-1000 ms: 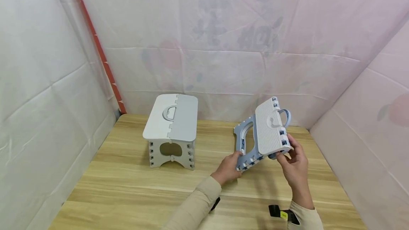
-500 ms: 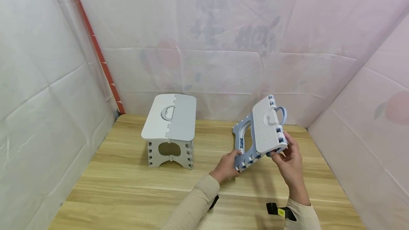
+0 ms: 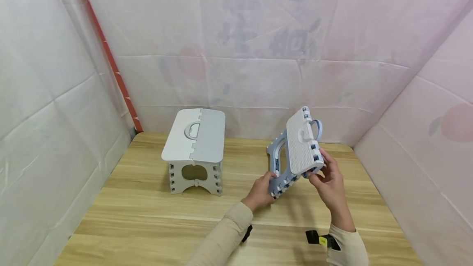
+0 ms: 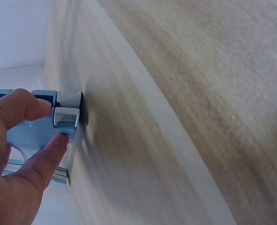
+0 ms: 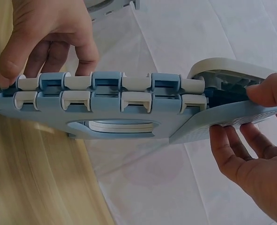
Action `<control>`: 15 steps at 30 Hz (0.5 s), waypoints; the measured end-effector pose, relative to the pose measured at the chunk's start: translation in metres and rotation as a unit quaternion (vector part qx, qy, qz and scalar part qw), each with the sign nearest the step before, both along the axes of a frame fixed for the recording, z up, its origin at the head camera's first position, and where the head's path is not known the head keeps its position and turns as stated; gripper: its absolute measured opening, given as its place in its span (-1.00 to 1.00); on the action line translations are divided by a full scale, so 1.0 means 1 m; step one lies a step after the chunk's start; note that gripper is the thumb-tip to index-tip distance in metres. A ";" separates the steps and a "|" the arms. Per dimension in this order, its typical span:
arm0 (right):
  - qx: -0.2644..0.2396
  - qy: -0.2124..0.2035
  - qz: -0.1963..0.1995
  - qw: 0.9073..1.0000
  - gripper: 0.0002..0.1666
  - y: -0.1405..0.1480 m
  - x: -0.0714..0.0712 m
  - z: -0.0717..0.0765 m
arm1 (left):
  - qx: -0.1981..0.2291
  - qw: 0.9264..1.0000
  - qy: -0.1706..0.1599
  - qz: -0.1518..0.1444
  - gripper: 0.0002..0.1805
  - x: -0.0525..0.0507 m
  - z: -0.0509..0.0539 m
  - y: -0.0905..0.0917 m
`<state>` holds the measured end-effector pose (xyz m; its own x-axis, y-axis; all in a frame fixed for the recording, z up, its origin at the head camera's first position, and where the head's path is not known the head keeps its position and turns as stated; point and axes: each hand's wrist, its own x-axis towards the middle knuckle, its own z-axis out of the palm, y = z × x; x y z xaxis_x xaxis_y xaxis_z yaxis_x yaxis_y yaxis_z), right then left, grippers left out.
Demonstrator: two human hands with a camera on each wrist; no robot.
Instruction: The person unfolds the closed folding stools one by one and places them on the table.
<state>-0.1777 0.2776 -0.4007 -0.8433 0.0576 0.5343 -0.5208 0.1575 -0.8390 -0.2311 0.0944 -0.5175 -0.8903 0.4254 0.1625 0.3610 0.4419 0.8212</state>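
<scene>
A blue-and-white folding stool [image 3: 301, 145], partly folded, stands tilted on the right side of the table. My left hand [image 3: 260, 192] grips the near edge of its blue legs, low down by the tabletop. In the left wrist view the thumb and a finger pinch the hinged leg edge [image 4: 65, 115]. My right hand [image 3: 330, 182] holds the near end of the textured white seat. In the right wrist view its thumb lies on one seat half and its fingers on the blue half [image 5: 227, 115], with a narrow gap between the halves. The seat's loop handle [image 3: 318, 129] sticks out to the right.
A white-and-grey folding stool [image 3: 194, 134] stands unfolded and upright on the left of the wooden table [image 3: 148, 221]. Pale sheeting [image 3: 236, 81] hangs behind the table and at both sides. A red strip [image 3: 114, 69] runs down the left back corner.
The blue-and-white stool's seat has swung left and now looks narrower and steeper. My right hand has moved left with it. The left hand keeps its grip on the legs.
</scene>
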 end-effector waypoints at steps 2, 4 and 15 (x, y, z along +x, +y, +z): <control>0.006 -0.004 -0.006 1.000 -0.10 -0.002 -0.001 0.001 | 0.013 1.000 -0.010 0.000 -0.14 -0.001 -0.002 0.000; 0.007 -0.006 -0.005 1.000 -0.11 -0.004 -0.001 0.002 | 0.029 0.999 -0.024 0.000 -0.14 -0.002 -0.004 -0.001; 0.017 -0.035 0.016 0.999 -0.12 -0.010 -0.006 0.004 | 0.076 0.994 -0.083 -0.012 -0.13 -0.005 -0.008 -0.007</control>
<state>-0.1835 0.2677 -0.3966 -0.8795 0.0133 0.4757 -0.4667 0.1714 -0.8677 -0.2358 0.0872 -0.5259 -0.9000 0.4287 0.0782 0.2239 0.3008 0.9271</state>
